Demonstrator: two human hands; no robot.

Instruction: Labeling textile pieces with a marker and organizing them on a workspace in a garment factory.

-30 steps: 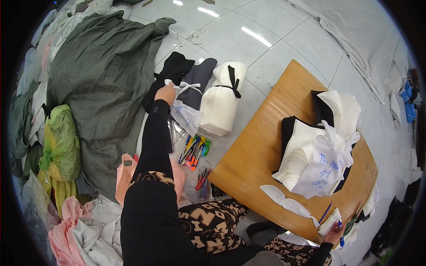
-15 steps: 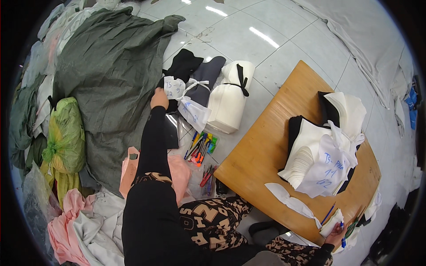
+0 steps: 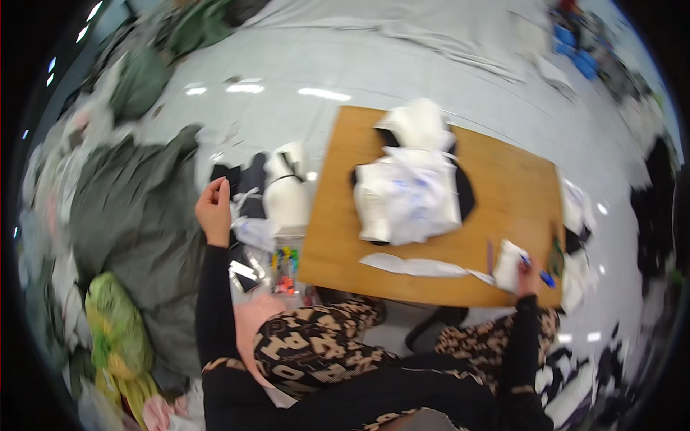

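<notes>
My left hand (image 3: 214, 208) is raised beside the tied fabric bundles on the floor at left, its fingers drawn together. Nothing shows at its fingertips. Partly behind it lies a black bundle (image 3: 225, 173), next to a dark grey bundle (image 3: 253, 176) with a white tie and tag and a white roll (image 3: 287, 205) bound in black. At the table's near right edge, my right hand (image 3: 529, 276) is closed round a blue pen (image 3: 548, 279). Beside that hand sits a small white folded piece (image 3: 507, 264). A long white strip (image 3: 413, 266) lies along the table's near edge.
Tied stacks of white and black cut fabric (image 3: 424, 190) stand on the wooden table (image 3: 503, 172). Green-handled scissors (image 3: 556, 253) lie at its right edge. Several pens (image 3: 285, 269) rest on the floor near my knee. A dark grey sheet (image 3: 129, 208) and green bag (image 3: 118, 323) are at left.
The view has swung, so the table now sits more central. My left hand has come off the white tag on the black bundle. My right hand still holds the blue pen.
</notes>
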